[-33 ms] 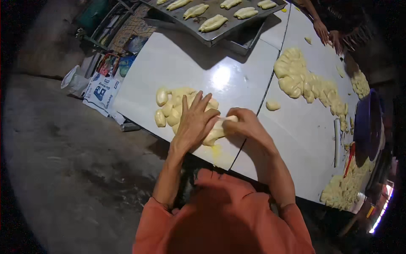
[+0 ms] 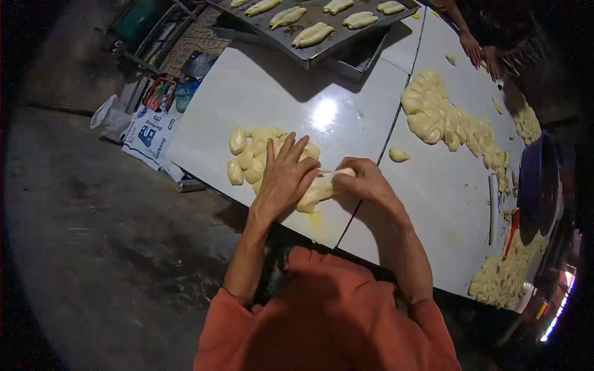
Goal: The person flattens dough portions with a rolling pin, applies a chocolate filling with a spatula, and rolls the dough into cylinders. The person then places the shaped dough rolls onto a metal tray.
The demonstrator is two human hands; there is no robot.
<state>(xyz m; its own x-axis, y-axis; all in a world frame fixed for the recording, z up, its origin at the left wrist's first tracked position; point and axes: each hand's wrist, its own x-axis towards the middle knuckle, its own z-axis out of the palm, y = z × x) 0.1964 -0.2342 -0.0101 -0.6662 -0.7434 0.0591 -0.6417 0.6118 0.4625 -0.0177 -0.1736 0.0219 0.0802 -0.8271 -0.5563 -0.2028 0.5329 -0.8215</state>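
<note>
Across a cluster of pale yellow dough pieces (image 2: 246, 159) on the white table (image 2: 226, 89), my left hand (image 2: 286, 176) lies with its fingers stretched out. Its thumb side rests against a longer piece of dough (image 2: 317, 191). My right hand (image 2: 366, 179) pinches the right end of that piece between thumb and fingers and holds it drawn out to the right. The left hand hides part of the dough beneath it. A small yellow smear (image 2: 316, 219) shows on the table near its front edge.
A metal baking tray (image 2: 306, 55) of shaped dough pieces stands at the far side, over another tray. More dough balls (image 2: 427, 108) line the table's right part, near a purple basin (image 2: 537, 179) and crumbly dough (image 2: 507, 275). A co-worker's hands (image 2: 479, 52) are at the far right.
My right hand has shifted slightly to the right with the dough's end in its pinch, and the piece looks a little longer. My left hand has hardly moved.
</note>
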